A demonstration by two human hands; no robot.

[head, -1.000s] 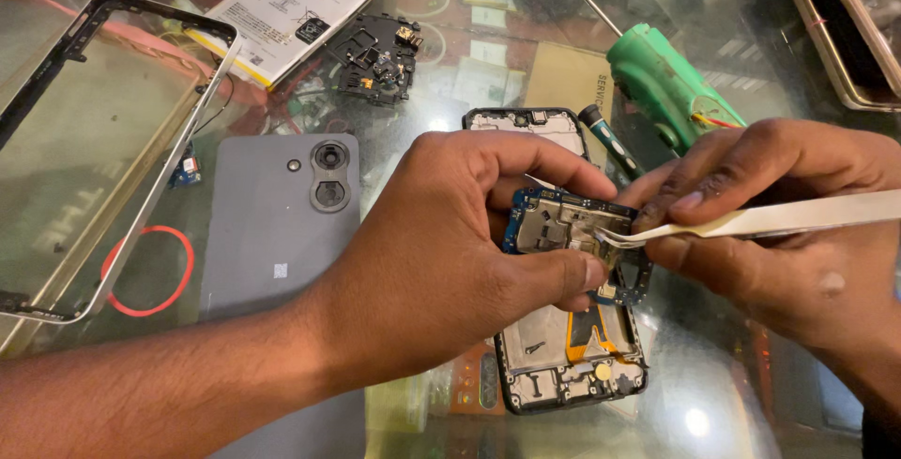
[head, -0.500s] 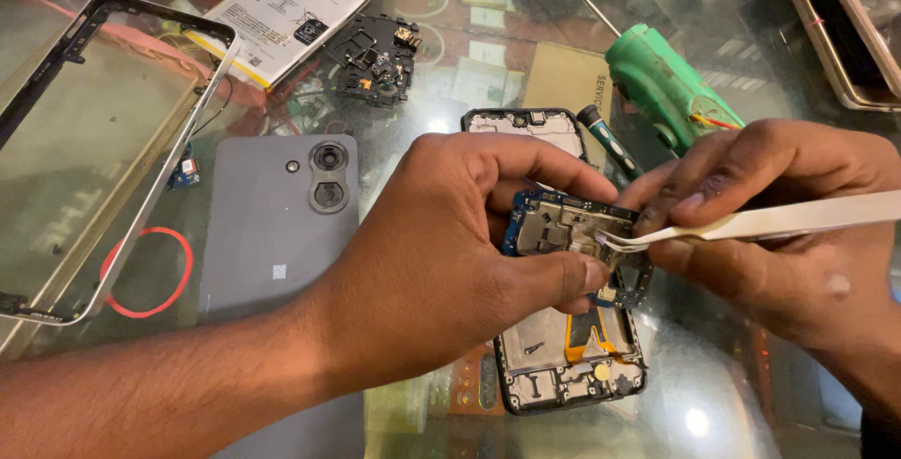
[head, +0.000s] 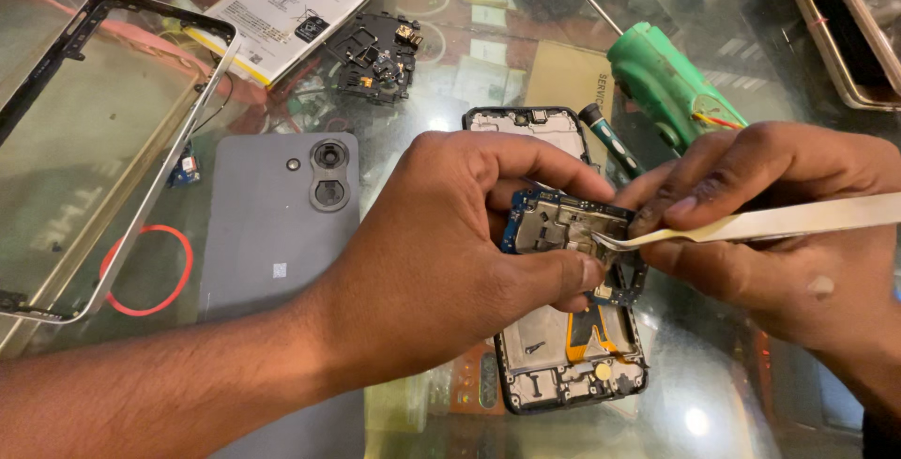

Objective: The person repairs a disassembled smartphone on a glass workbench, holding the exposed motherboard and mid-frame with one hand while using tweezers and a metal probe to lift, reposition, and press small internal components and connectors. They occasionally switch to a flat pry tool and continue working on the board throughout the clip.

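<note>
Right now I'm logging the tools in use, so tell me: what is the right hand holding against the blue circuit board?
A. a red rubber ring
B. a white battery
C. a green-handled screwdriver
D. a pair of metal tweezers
D: the right hand grips pale metal tweezers whose tips meet the circuit board, which the left hand steadies.

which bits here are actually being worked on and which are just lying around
In use: left hand gripping the blue circuit board; right hand with tweezers; opened phone body.

Lying about: grey back cover, battery, clear frame, green tool, screwdriver.
</note>
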